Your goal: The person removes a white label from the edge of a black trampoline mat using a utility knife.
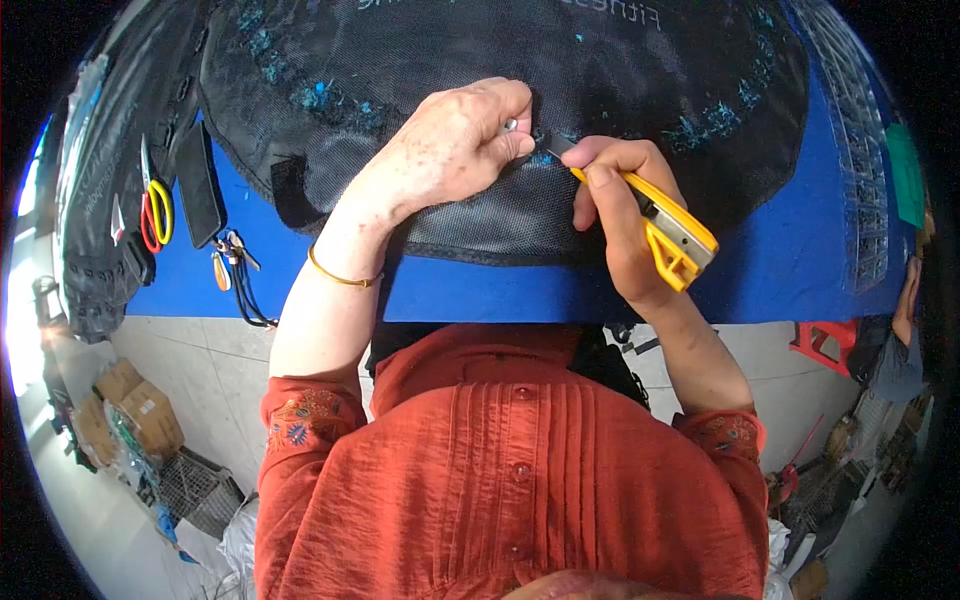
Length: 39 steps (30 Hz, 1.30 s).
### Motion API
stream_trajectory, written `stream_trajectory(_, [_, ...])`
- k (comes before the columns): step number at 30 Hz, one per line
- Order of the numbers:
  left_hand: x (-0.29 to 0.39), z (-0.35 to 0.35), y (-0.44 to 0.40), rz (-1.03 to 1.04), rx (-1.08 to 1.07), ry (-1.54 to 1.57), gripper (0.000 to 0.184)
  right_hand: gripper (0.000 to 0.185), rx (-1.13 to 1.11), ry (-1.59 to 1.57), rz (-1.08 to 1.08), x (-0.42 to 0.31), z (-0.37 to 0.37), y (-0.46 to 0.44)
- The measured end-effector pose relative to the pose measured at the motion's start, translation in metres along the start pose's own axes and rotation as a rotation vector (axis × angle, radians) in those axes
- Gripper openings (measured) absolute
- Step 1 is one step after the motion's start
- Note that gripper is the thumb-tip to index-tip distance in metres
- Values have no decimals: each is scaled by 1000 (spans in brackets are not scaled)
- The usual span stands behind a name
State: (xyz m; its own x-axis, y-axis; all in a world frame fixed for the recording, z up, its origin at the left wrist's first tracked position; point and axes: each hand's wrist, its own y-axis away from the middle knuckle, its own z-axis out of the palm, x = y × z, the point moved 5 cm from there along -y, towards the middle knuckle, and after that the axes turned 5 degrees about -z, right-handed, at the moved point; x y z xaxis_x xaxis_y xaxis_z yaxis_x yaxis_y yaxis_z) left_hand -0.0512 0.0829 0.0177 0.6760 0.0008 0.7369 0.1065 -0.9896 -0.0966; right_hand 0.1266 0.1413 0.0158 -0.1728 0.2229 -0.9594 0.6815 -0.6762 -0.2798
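A black mesh mat (640, 70) with pale lettering is spread before me, with tufts of blue thread (318, 95) in a curve along its edge. My left hand (455, 140) rests on the mat, closed, pinching a small shiny metal-looking piece (511, 125) between thumb and forefinger; most of it is hidden. In my right hand (625, 195) is a yellow utility knife (680, 228), gripped with the fingers wrapped around it. Its blade points left, close to the blue threads (543, 158) beside my left thumb.
Blue cloth (350, 295) covers the table. To the left lie scissors (155, 210) with red and yellow handles, a black phone-like slab (200, 185) and keys (222, 262) on a cord. More black mesh (110, 170) is farther left. Cardboard boxes (140, 405) and a red stool (825, 345) stand below.
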Motion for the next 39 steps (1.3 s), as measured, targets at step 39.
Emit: stream_trajectory(39, [-1, 1, 0, 66, 3, -30, 15, 6, 87, 27, -9, 1, 16, 16])
